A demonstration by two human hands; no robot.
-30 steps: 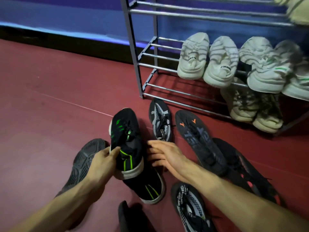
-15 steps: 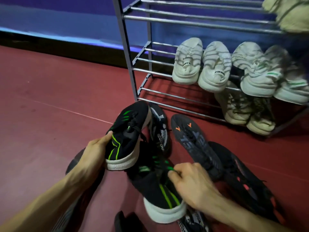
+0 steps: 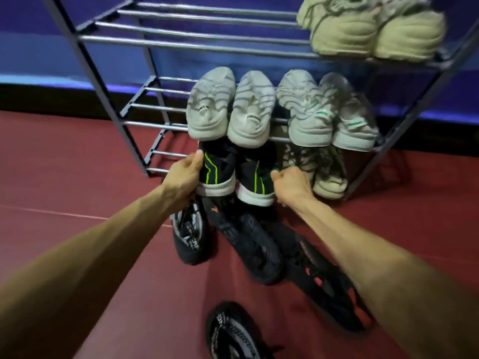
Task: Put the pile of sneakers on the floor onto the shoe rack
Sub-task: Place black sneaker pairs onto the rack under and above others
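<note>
Two black sneakers with green stripes and white soles sit side by side at the front of the metal shoe rack's (image 3: 134,149) bottom shelf, toes pushed in, heels toward me. My left hand (image 3: 185,174) grips the left black sneaker (image 3: 216,174) at its heel. My right hand (image 3: 291,183) is closed on the right black sneaker (image 3: 255,182) at its side. On the red floor below lie several dark sneakers: a black-and-white knit one (image 3: 189,235), a black one with orange marks (image 3: 248,244), a black-and-red one (image 3: 326,288) and another knit one (image 3: 233,332).
Two pairs of pale sneakers (image 3: 259,110) fill the middle shelf, another pale pair (image 3: 370,27) sits on the upper shelf at the right, and a pale pair (image 3: 324,172) stands on the bottom shelf right of my hand. A blue wall runs behind the rack.
Both hands lifted the two green-striped black sneakers off the floor and carried them forward to the bottom shelf. My view moved closer to the rack.
</note>
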